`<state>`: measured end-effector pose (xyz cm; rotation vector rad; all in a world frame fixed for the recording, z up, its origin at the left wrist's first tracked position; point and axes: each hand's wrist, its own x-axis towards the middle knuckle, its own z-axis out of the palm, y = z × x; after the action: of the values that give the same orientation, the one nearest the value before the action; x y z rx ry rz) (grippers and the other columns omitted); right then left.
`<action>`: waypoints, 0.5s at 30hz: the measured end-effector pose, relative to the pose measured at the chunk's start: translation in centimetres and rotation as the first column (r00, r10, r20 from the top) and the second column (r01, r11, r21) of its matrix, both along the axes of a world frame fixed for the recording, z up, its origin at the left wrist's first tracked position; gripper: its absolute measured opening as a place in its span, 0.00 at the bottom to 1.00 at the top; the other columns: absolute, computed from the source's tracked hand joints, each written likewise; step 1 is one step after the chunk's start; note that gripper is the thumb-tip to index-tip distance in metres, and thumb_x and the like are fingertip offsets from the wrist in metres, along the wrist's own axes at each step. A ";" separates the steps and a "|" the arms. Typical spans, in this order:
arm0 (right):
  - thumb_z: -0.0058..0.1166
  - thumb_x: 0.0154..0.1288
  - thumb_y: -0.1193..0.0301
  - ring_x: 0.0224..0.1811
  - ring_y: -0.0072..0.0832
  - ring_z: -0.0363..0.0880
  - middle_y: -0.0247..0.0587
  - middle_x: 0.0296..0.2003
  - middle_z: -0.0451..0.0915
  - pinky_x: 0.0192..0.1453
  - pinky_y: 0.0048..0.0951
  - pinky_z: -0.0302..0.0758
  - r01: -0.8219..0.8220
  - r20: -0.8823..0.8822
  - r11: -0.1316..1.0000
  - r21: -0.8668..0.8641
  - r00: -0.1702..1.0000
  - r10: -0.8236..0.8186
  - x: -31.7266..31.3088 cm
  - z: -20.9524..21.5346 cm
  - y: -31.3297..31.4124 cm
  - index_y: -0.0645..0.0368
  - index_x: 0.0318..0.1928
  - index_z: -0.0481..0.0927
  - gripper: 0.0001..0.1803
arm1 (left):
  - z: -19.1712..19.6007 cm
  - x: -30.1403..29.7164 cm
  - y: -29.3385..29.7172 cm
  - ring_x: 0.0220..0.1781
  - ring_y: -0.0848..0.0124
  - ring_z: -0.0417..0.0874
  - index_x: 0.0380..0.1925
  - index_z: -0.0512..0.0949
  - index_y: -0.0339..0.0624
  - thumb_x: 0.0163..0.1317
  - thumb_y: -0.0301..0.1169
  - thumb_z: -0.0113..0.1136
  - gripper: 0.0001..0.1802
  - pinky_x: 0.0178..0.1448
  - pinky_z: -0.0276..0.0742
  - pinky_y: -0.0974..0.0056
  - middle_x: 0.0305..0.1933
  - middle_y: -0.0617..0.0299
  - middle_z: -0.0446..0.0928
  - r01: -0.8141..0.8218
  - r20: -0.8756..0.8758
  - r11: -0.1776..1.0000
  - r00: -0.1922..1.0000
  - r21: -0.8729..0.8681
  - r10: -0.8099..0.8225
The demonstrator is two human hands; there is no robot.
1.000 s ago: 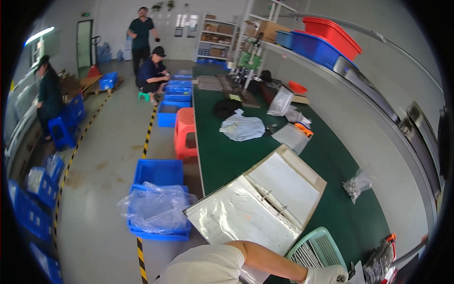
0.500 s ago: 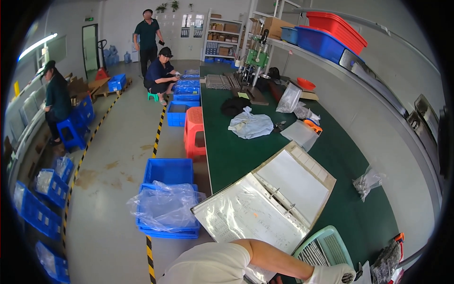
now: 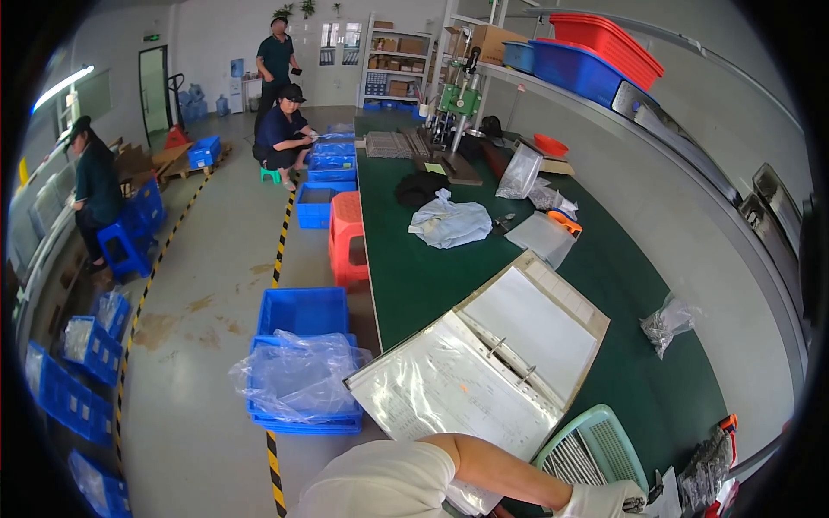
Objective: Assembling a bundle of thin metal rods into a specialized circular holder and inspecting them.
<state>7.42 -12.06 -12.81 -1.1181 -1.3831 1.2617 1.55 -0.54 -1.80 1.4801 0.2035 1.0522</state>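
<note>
Because binder [image 3: 458, 384] lies spread flat on green table [image 3: 630, 380], both sides face up, likely for easy reading. Gloved left hand [image 3: 606, 500] low at edge of my view, right by basket [image 3: 620, 440]; can't tell whether fingers grasp anything. Right hand doesn't show. Basket sits just right of binder, probably for close reach: pale green, perforated wall, slim greyish rods [image 3: 572, 464] lined up inside, metal-looking.
</note>
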 end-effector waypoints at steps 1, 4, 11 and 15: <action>0.47 0.65 0.66 0.37 0.30 0.77 0.49 0.36 0.81 0.48 0.28 0.71 0.001 0.000 1.000 0.001 1.000 -0.001 -0.1 0.1 0.1 0.72 0.47 0.76 0.19 | -0.6 0.5 0.2 0.22 0.73 0.73 0.27 0.74 0.35 0.55 0.42 0.62 0.18 0.25 0.67 0.64 0.20 0.63 0.73 0.001 0.000 1.000 1.000 0.001 -0.001; 0.48 0.65 0.67 0.37 0.30 0.76 0.48 0.35 0.81 0.48 0.28 0.71 0.001 0.022 1.000 0.015 1.000 -0.001 0.0 0.1 0.2 0.72 0.47 0.76 0.18 | 0.0 -0.1 -0.1 0.22 0.73 0.71 0.26 0.75 0.36 0.55 0.43 0.63 0.19 0.25 0.66 0.63 0.20 0.60 0.74 -0.106 -0.014 0.994 0.994 0.028 0.106; 0.47 0.64 0.71 0.36 0.29 0.76 0.44 0.33 0.80 0.45 0.27 0.71 -0.072 -0.004 0.997 -0.005 0.997 0.072 1.7 -1.9 -0.3 0.70 0.40 0.78 0.13 | 0.9 -0.8 -1.5 0.17 0.77 0.64 0.16 0.73 0.36 0.53 0.40 0.65 0.19 0.21 0.60 0.66 0.13 0.65 0.66 0.178 -0.045 0.984 0.983 0.010 -0.178; 0.45 0.65 0.71 0.34 0.28 0.75 0.42 0.31 0.80 0.43 0.26 0.70 -0.093 -0.001 0.996 -0.003 0.996 0.093 0.4 0.3 -0.3 0.68 0.39 0.79 0.13 | 0.2 -0.1 -1.4 0.20 0.77 0.65 0.20 0.74 0.38 0.54 0.39 0.64 0.16 0.22 0.61 0.66 0.16 0.67 0.68 0.212 -0.017 0.967 0.976 -0.138 -0.217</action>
<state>7.79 -12.32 -12.54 -1.0651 -1.4472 1.3307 1.49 -1.96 -1.63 1.3633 0.1316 0.8244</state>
